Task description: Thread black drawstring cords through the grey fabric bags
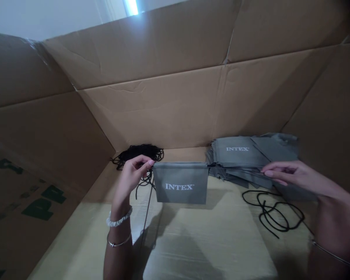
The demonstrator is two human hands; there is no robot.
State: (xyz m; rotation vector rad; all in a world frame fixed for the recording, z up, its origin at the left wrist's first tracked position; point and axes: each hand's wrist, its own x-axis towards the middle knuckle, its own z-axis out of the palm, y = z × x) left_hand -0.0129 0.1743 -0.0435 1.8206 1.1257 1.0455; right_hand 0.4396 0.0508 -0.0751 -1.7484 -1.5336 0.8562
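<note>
My left hand (132, 177) pinches the top left corner of a grey drawstring pouch printed with white INTEX lettering (180, 190), which hangs flat in the air. Strands of thin black cord (144, 184) trail down from those fingers. My right hand (294, 175) reaches over a stack of similar grey pouches (239, 155), its fingertips drawn together at the stack's near edge. Whatever they pinch is too small to make out. A tangled bundle of black cord (137, 154) lies behind my left hand, and a loose black cord (272, 214) lies under my right.
Tall brown cardboard walls (151, 112) surround the work surface on the left, back and right. A pale cardboard sheet (210, 249) lies beneath my hands. Dark green printing (43, 198) marks the left wall. A white scrunchie (119, 217) and bangle (119, 242) circle my left wrist.
</note>
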